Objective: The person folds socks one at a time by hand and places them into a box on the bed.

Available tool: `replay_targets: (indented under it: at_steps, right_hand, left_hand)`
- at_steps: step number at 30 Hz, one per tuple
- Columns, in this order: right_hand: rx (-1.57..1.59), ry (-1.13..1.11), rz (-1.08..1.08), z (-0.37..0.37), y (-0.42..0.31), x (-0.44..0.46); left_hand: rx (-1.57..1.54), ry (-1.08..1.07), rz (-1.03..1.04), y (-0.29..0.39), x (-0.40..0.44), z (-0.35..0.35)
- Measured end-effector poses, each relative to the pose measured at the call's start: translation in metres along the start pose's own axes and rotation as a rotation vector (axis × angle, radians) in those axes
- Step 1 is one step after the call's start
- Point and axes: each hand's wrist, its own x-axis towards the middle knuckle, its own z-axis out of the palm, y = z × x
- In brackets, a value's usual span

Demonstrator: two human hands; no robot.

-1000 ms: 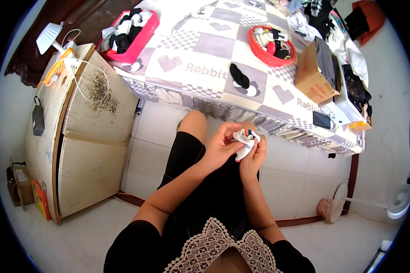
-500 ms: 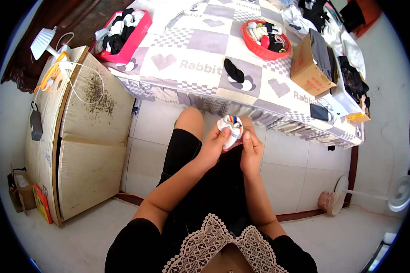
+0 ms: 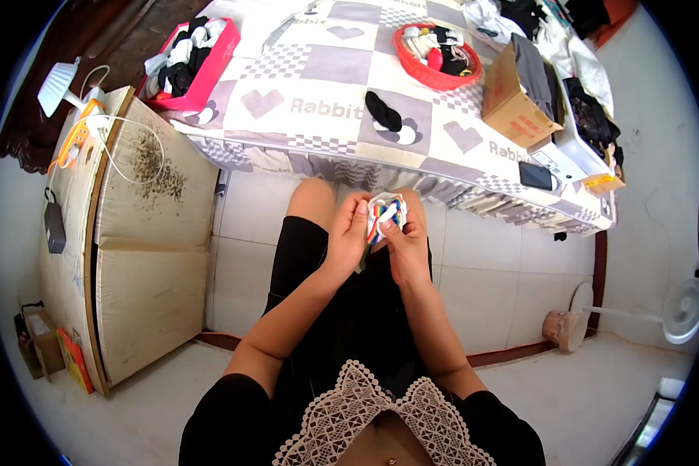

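Observation:
A small white sock with rainbow stripes is bunched up between my two hands, above my knees. My left hand grips its left side with closed fingers. On its right side my right hand is closed, the thumb pressed onto the striped fabric. Beyond them, a dark sock lies by itself on the patterned bedspread.
On the bed are a pink box of socks, a red basket with more socks, a cardboard box, a phone and piled clothes. A wooden cabinet stands at left, a white fan at right.
The white sock has been turned, so more of its rainbow stripes show. My right hand has come back onto it. The whole view has shifted a little.

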Motion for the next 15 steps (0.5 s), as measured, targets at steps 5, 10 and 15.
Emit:
replay_targets:
  at_steps: [5, 10, 15]
  right_hand:
    - [-0.233, 0.143, -0.229, -0.008, 0.006, 0.002]
    - [-0.117, -0.032, -0.072, -0.013, -0.015, -0.002]
    - [0.043, -0.085, -0.084, -0.026, -0.021, 0.004]
  left_hand:
    - [0.180, -0.040, 0.083, 0.005, -0.002, 0.010]
    - [-0.024, -0.054, -0.011, 0.007, 0.001, 0.003]
    - [0.137, -0.051, -0.053, 0.011, 0.003, -0.003]
